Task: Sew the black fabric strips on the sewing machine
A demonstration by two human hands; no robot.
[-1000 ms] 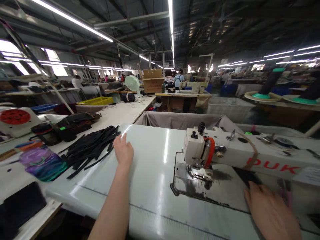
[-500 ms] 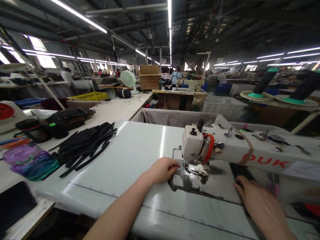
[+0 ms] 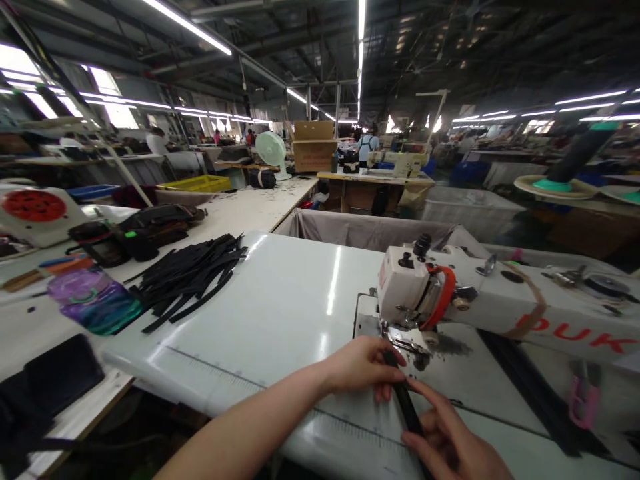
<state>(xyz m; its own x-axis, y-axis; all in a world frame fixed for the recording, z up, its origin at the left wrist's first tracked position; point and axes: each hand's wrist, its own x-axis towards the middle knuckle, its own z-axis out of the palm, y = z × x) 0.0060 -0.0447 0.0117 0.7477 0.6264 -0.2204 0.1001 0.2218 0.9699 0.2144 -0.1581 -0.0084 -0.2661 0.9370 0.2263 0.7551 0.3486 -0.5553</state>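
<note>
A narrow black fabric strip runs between my two hands, just in front of the sewing machine. My left hand pinches its far end close to the presser foot. Lower down, my right hand grips the same strip between thumb and fingers, its fingertips almost touching the left ones. More black strips lie under the machine arm, to the right. Beside them rest pink-handled thread snips.
A pile of black strips lies on the left of the pale worktable. Past it are a purple-teal pouch and a dark cloth piece. A grey cloth-lined bin stands behind the table. Thread cones stand at right.
My right hand has come left from beneath the machine arm with a black strip. My left hand has moved slightly right and nearer, and now grips the strip's end. The view has shifted.
</note>
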